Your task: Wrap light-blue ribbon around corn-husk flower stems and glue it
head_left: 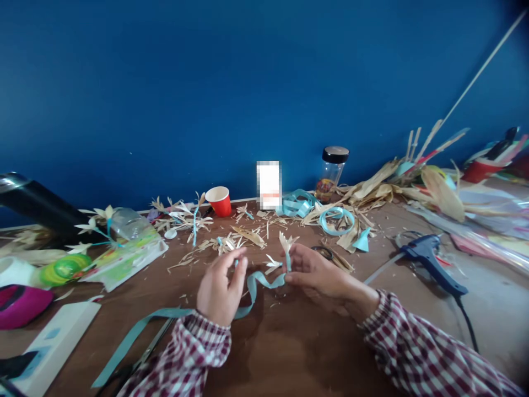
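Note:
My right hand (316, 270) pinches the stem of a small pale flower (286, 242) that looks made of dried husk. Light-blue ribbon (254, 286) wraps this stem and runs in a loose curl toward my left wrist. It passes behind that wrist and comes out on the table at the left. My left hand (221, 289) hovers over the ribbon, fingers curved and thumb apart from them. A bit of blue shows between its fingertips, but I cannot tell whether it is touched. Another pale flower (273, 264) lies between the hands. Scissors (151, 347) are partly under my left sleeve.
Husk scraps (248, 234) litter the table (264, 353). Farther back are a red paper cup (221, 203), a ribbon coil (336, 220) and a lidded jar (332, 171). A glue gun (433, 263) lies right; a power strip (61, 342) and black bottle (45, 204) lie left.

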Demonstrator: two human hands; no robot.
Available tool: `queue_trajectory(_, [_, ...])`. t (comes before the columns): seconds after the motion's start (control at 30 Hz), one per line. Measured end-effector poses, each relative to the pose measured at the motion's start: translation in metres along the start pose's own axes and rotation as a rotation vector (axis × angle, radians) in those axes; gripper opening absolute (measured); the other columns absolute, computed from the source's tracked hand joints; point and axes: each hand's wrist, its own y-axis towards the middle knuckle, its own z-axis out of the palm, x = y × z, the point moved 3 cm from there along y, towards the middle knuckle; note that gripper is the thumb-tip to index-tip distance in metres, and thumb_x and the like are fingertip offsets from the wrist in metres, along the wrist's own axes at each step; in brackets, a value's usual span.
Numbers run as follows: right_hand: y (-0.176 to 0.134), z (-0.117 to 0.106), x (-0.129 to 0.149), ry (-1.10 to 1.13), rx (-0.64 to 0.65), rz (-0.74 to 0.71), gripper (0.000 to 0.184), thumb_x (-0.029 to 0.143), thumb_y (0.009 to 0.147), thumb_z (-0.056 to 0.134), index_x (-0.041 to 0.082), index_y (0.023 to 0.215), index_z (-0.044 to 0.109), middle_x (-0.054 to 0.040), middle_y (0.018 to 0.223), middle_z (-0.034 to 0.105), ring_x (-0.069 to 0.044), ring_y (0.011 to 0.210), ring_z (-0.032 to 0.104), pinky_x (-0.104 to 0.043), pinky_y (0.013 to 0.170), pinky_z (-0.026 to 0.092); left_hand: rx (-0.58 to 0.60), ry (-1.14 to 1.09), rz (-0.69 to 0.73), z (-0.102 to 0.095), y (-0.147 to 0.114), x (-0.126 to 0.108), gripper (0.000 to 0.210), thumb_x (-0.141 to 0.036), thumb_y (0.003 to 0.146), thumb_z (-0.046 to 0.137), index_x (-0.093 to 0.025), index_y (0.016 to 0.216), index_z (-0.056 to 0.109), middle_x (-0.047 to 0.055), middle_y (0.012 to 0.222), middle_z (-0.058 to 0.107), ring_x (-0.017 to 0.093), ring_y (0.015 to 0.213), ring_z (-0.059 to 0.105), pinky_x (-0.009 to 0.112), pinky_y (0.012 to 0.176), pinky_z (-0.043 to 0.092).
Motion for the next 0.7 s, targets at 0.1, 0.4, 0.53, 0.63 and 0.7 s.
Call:
queue_trajectory(0.1, [-0.001, 0.002, -0.003, -0.086, -0.058, -0.019, 0.038, 0.013, 0.066, 0.070, 0.020, 0.096, 0.048, -0.0005, 0.088, 0.058, -0.013, 0.081, 0.058, -0.026, 0.073, 0.046, -0.090, 0.083, 0.150, -0.007, -0.004, -0.015, 0.021, -0.031, 0.080, 0.055, -0.021, 0.095, 0.066, 0.007, 0.105, 0.063, 0.023, 0.100, 0.056, 0.037, 0.090, 0.042])
queue_trajectory(0.4, [-0.004, 0.015, -0.009, -0.099, -0.017, 0.006, 0.033, 0.020, 0.068, 0.072, 0.019, 0.091, 0.048, -0.0009, 0.083, 0.061, -0.015, 0.075, 0.059, -0.028, 0.066, 0.047, 0.453, -0.362, -0.222, 0.035, -0.021, -0.007, 0.021, -0.030, 0.072, 0.065, -0.015, 0.086, 0.058, 0.006, 0.078, 0.066, 0.017, 0.073, 0.062, 0.027, 0.066, 0.049])
queue_trajectory(0.53, [-0.004, 0.014, -0.006, -0.077, -0.016, 0.026, 0.036, 0.020, 0.068, 0.071, 0.018, 0.096, 0.049, -0.0021, 0.084, 0.063, -0.015, 0.075, 0.060, -0.028, 0.068, 0.046, 0.482, -0.336, -0.217, 0.032, -0.021, -0.008, 0.023, -0.031, 0.069, 0.068, -0.015, 0.083, 0.059, 0.005, 0.076, 0.065, 0.017, 0.071, 0.059, 0.026, 0.065, 0.047])
queue_trajectory(0.63, [-0.004, 0.018, -0.003, -0.121, 0.055, 0.041, 0.030, 0.020, 0.069, 0.070, 0.017, 0.092, 0.052, -0.0033, 0.084, 0.065, -0.015, 0.075, 0.061, -0.028, 0.069, 0.047, 0.478, -0.358, -0.201, 0.031, -0.021, -0.011, 0.024, -0.031, 0.066, 0.070, -0.015, 0.079, 0.058, 0.005, 0.079, 0.065, 0.015, 0.071, 0.058, 0.024, 0.063, 0.045])
queue_trajectory(0.7, [-0.006, 0.020, -0.002, -0.150, 0.098, 0.060, 0.031, 0.021, 0.068, 0.071, 0.017, 0.092, 0.053, -0.0031, 0.084, 0.065, -0.015, 0.076, 0.061, -0.028, 0.069, 0.047, 0.527, -0.392, -0.250, 0.033, -0.022, -0.012, 0.022, -0.030, 0.066, 0.070, -0.015, 0.076, 0.057, 0.003, 0.073, 0.063, 0.012, 0.063, 0.055, 0.023, 0.058, 0.043])
